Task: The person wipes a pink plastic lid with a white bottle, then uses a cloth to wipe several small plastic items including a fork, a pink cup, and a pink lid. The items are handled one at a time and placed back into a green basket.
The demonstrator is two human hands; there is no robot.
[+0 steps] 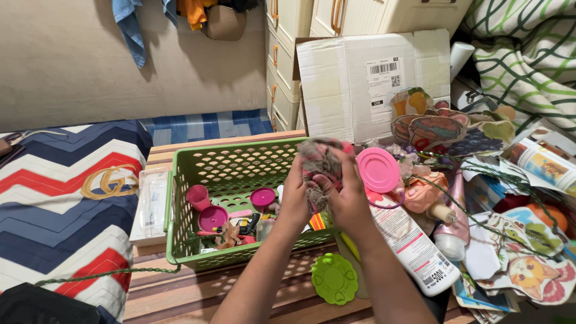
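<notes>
Both my hands hold a small fuzzy grey and pink stuffed toy (321, 157) above the right part of a green plastic basket (180, 180). My left hand (294, 201) grips it from the left and below. My right hand (348, 201) wraps it from the right. In the basket lie pink toy cups (199, 197), a pink bowl (213, 218), a round pink lid (263, 198) and several small toys (240, 231). Part of the stuffed toy is hidden by my fingers.
A pink disc (378, 170), a white bottle (414, 249), a pink bottle (453, 231) and paper cut-outs (528, 273) crowd the right. A green flower-shaped lid (334, 278) lies on the wooden slats. A white cardboard box (372, 84) stands behind. A zigzag blanket (60, 210) covers the left.
</notes>
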